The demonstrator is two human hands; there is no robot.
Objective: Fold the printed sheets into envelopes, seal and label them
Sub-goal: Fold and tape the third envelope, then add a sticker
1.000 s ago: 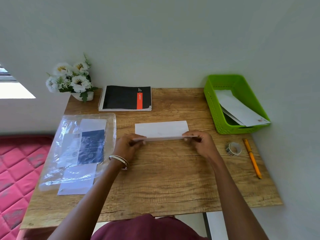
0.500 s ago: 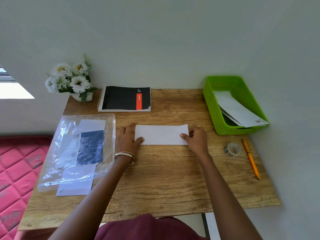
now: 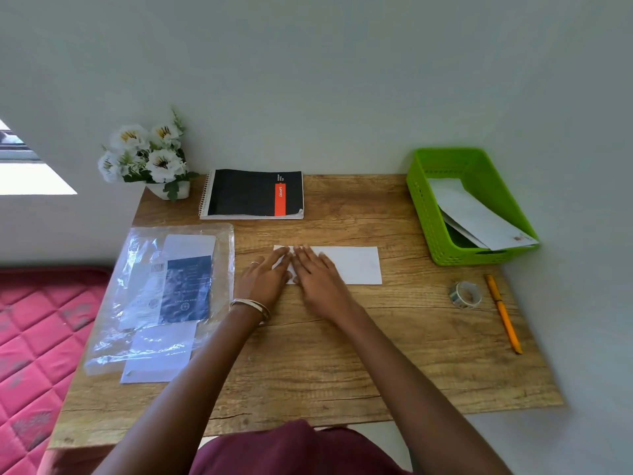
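Folded sheet [image 3: 356, 265] under both hands [image 3: 294, 274]

Both bare forearms reach fwd from the near edge of the surface, converging twd its middle. Left hand [image 3: 263, 281] lies palm down, fingers [image 3: 279, 257] straight, ring on one, thin metal bangles [image 3: 251, 307] at the wrist. Right hand [image 3: 317, 274] lies flat just beside it, fingers straight & spread, tips nearly touching the left's.

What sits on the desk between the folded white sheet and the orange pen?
In the head view, the roll of tape lies between the folded white sheet and the orange pen, close beside the pen; the rest of that stretch is bare wooden desk.
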